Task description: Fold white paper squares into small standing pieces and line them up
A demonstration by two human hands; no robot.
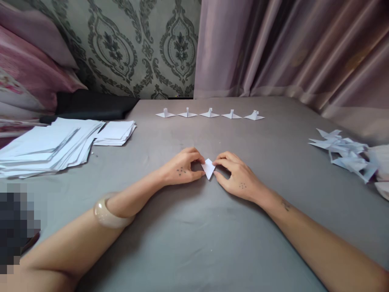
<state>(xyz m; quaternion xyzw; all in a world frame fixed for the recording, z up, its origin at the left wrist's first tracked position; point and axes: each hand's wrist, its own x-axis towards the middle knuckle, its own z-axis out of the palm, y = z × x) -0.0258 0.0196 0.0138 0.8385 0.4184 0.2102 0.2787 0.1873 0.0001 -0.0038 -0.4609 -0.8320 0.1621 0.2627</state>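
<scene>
Reference: clock positions are read from the piece (pixel 208 169), with 12 o'clock away from the person.

Work in hand: the piece, a small white paper folded to a kite form, lies on the worktop (pixel 206 239) between both hands, its sharper point toward 6 o'clock. The left hand (pixel 184 166) grips its 9 o'clock side with thumb and fingertips; the right hand (pixel 240 174) grips its 3 o'clock side in the same way. Folding of this unit is judged to be partway: the outline is compact and flat, and no spread points stand out from it. The number of folds made cannot be read.

Completed units: a row (pixel 209 113) of five folded shapes stands at 12 o'clock, evenly set, each with two low points out to the sides and a raised centre. A pile (pixel 349 152) of pointed folded paper lies at 3 o'clock; its units overlap and cannot be counted.

Unworked stock: a small stack (pixel 117 129) of flat paper lies between 9 and 10 o'clock. A large stack (pixel 45 150) of flat sheets lies just beside it, at 9 o'clock. Judged by this stock, far more paper is unfolded than folded
</scene>
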